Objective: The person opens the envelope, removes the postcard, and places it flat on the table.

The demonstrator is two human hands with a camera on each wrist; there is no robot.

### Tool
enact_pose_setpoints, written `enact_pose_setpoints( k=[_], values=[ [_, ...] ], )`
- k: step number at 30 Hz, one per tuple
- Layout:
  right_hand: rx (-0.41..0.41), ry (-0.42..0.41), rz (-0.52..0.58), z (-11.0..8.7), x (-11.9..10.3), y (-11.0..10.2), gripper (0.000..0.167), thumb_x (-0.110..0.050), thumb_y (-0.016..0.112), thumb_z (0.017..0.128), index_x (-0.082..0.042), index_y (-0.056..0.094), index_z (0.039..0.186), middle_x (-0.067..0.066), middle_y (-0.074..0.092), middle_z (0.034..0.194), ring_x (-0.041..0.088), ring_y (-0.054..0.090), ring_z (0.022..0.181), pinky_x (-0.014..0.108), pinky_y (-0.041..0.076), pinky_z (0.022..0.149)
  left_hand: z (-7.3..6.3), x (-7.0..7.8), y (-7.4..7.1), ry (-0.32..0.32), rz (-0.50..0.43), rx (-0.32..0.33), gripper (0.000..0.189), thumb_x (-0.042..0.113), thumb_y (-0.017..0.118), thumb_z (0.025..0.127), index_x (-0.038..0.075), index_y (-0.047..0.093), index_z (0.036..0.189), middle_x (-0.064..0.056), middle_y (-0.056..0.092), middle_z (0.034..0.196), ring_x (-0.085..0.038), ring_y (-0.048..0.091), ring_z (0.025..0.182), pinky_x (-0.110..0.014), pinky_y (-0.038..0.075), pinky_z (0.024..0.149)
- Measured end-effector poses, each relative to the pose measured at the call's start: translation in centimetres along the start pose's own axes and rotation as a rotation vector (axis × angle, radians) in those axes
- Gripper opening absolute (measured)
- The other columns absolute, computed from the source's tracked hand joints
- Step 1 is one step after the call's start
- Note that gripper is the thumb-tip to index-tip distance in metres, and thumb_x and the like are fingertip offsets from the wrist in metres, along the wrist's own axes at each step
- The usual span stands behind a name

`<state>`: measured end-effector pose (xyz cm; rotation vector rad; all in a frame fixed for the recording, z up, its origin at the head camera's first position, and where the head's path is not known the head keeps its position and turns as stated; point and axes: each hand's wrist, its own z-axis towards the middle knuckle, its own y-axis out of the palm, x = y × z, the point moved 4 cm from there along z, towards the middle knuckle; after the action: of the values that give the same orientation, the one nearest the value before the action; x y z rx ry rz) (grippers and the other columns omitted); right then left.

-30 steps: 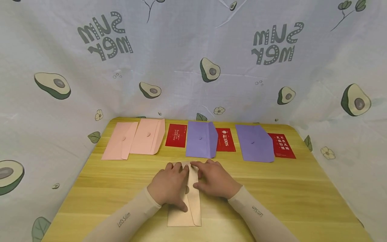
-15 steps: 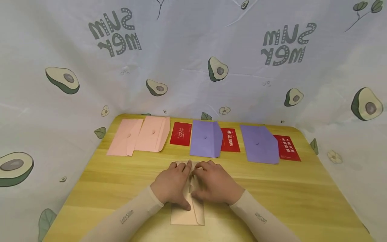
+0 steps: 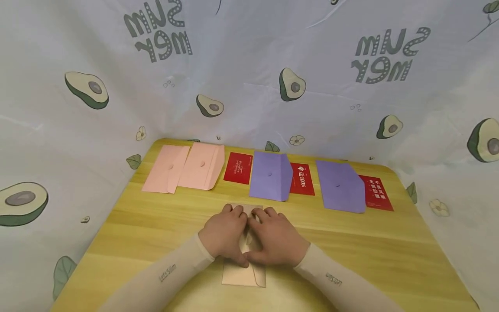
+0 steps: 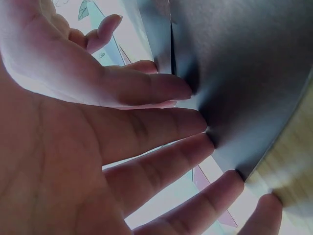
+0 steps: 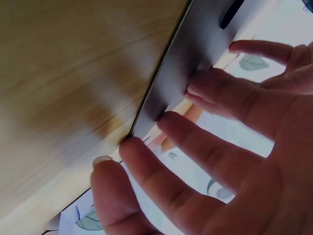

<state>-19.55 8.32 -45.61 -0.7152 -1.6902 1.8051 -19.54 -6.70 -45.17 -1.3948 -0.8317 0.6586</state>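
A pale beige envelope lies lengthwise on the table in front of me, its flap along the right side. My left hand rests on its left part, fingertips pressing near the far end. From the right, my right hand reaches over the flap, fingertips on the paper. Both thumbs meet above the middle and hide part of the envelope. In the left wrist view, nearly straight left fingers touch the shadowed envelope. The right wrist view shows extended right fingers along the envelope's edge.
Along the back of the wooden table lie two pink envelopes and two purple envelopes, one left and one right. Red cards lie among them, including one with white script. A printed white cloth hangs behind.
The right fingers have moved inward from the flap's right edge, and the right thumb now meets the left thumb. Left fingertips have bent slightly. The head view has shifted a little.
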Motion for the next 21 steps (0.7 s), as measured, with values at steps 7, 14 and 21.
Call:
enact_pose_setpoints(
  k=[7,14,21],
  values=[
    [-0.014,0.008,0.01,0.26,-0.13,-0.17,0.097,-0.079,0.071,0.078,-0.008,0.062,0.143,0.008,0.057,0.14,0.03,0.054,0.12,0.049,0.056,0.086,0.26,-0.03,-0.1,-0.01,0.017,-0.011,0.103,0.078,0.089,0.049,0.008,0.066,0.122,-0.003,0.057,0.111,-0.028,0.052,0.106,-0.034,0.057,0.072],
    [-0.036,0.002,0.043,0.46,0.08,0.0,0.096,-0.072,0.075,0.077,-0.004,0.061,0.143,0.012,0.056,0.143,0.031,0.052,0.124,0.048,0.054,0.097,0.27,-0.12,-0.16,-0.014,0.008,-0.013,0.102,0.076,0.09,0.048,0.007,0.067,0.12,-0.004,0.057,0.111,-0.029,0.052,0.105,-0.034,0.057,0.072],
    [-0.044,-0.002,0.069,0.45,0.13,-0.21,0.093,-0.065,0.078,0.077,-0.002,0.06,0.143,0.014,0.053,0.146,0.032,0.051,0.126,0.05,0.054,0.097,0.31,-0.19,-0.03,-0.021,0.008,-0.013,0.101,0.074,0.089,0.049,0.007,0.067,0.121,-0.005,0.057,0.112,-0.029,0.051,0.104,-0.034,0.057,0.071]
  ],
)
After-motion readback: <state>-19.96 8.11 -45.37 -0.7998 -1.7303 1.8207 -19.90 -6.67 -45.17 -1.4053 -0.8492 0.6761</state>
